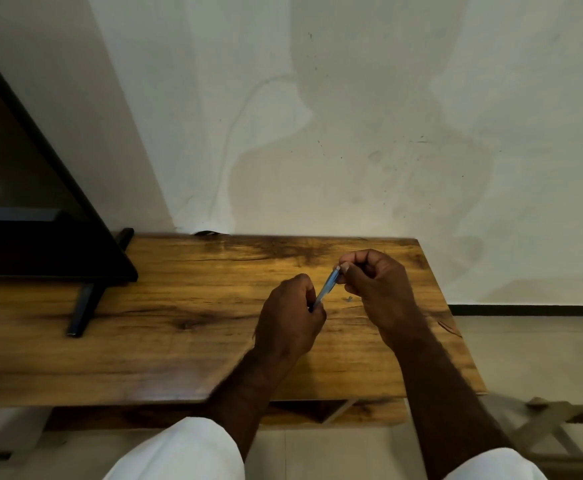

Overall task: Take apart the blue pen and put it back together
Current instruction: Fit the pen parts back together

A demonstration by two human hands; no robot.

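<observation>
The blue pen [327,287] is held slanted above the wooden table [186,306], between both hands. My left hand [292,318] grips its lower end, with the fingers curled round the barrel. My right hand [375,285] pinches the upper end between thumb and fingertips. Only the middle of the translucent blue barrel shows; both ends are hidden in the hands. A tiny pale part [348,299] lies on the table just below my right hand; what it is cannot be told.
A black screen [23,202] on a black stand [84,306] fills the table's left side. A pale wall rises behind the table. The table's right edge drops to a tiled floor, and a light wooden frame [553,424] stands at lower right.
</observation>
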